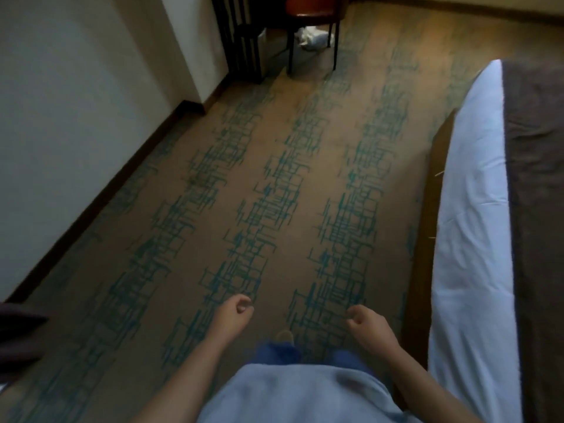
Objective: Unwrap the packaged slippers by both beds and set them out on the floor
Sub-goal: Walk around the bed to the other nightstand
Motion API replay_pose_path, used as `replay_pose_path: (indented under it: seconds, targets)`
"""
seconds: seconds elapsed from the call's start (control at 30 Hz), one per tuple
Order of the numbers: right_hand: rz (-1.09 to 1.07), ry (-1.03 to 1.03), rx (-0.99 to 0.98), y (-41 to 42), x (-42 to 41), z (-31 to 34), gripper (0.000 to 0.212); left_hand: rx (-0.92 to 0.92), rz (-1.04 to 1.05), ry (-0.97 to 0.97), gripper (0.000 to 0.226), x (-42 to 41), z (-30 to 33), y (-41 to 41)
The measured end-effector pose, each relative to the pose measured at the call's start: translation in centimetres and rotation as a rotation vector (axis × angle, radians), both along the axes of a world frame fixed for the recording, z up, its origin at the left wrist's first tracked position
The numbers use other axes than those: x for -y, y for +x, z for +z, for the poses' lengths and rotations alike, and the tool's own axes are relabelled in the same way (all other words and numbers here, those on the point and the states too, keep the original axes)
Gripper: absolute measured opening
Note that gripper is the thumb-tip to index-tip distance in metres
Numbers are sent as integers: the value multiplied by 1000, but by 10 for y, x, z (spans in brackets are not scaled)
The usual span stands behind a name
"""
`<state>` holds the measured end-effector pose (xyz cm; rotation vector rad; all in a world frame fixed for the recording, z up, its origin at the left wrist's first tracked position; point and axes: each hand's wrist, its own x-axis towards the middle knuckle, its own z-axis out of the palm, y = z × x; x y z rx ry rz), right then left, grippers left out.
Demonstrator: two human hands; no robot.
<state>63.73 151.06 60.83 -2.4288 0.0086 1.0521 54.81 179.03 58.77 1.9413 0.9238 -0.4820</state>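
While both hands hang empty over the carpet [274,178], a white bundle [316,38] lies far ahead under the chair [314,7]; blur hides whether it is the slippers.
Left hand [235,314]: fingers loosely curled, holding nothing; forearm bare, angled forward. Right hand [367,325]: same loose curl, nothing held; hands apart at waist level. Bed [476,209] with white sheet and brown cover along the right; wall [61,102] on the left.

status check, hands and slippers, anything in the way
Left hand and right hand loosely curled, empty. No slippers clearly in view; white bundle under chair unidentifiable. Carpet ahead unobstructed.
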Motion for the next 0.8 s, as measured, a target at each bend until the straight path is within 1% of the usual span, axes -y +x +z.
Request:
replay_pose_path:
  seconds: [0.1,0.2,0.33,0.4,0.5,0.57,0.67,0.8]
  targets:
    - [-101,-20,-23,40,3,-1,32,34,-66,14,22,-13,7,87]
    - [-206,-30,-51,80,14,-10,31,73,-84,-4,20,-13,15,168]
    - [-258,-40,-127,150,29,-32,33,94,-84,-11,17,-6,3,260]
    - [-254,-39,-122,201,39,-35,31,83,-70,-21,17,3,0,302]
    - [-267,-24,-52,290,54,-25,29,54,-55,-39,18,20,2,359]
    - [-215,-22,-36,352,59,-18,29,41,-30,-44,18,27,2,395]
    - [-159,-25,-40,441,56,-8,32,32,13,-54,20,33,0,447]
    - [-168,-3,-25,541,39,1,35,7,35,-58,15,29,-2,508]
